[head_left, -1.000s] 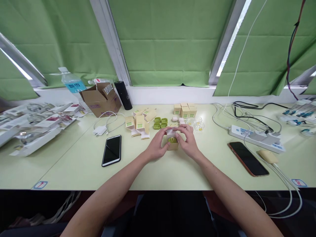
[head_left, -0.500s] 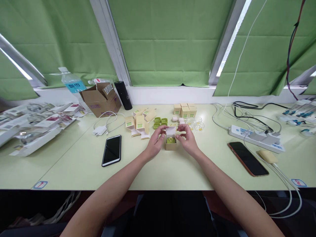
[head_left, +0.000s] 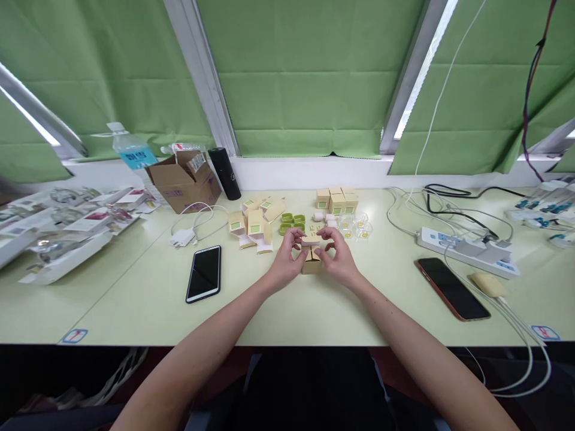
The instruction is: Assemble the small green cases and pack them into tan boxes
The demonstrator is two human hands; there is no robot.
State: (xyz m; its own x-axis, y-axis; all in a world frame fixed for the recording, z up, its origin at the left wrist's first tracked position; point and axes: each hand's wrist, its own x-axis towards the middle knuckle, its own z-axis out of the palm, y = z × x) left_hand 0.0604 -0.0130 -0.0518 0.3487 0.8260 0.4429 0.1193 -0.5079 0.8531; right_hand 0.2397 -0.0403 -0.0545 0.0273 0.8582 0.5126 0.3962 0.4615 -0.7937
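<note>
A small kraft cardboard box (head_left: 311,266) stands on the table between my hands. Its two side flaps are folded inward over the opening, and its lid is raised at the back. My left hand (head_left: 290,256) has its thumb at the left flap and its fingers curled by the lid. On the other side my right hand (head_left: 336,254) mirrors it, thumb at the right flap, fingers by the lid. The box's inside is hidden now. Just behind are green open-topped pieces (head_left: 292,221), pale pink small pieces (head_left: 330,220) and clear cups with yellow centres (head_left: 359,227).
Unfilled-looking kraft boxes (head_left: 256,224) lie left of the green pieces; several closed ones (head_left: 336,200) stand at the back. Phones lie at left (head_left: 203,273) and right (head_left: 451,288). A power strip (head_left: 467,251) with cables, a carton (head_left: 186,182) and a black cylinder (head_left: 224,173) stand around.
The box's side flaps have been folded in, covering the green insert and ring-like piece seen inside before. Both thumbs have moved over the top, and the lid tilts more.
</note>
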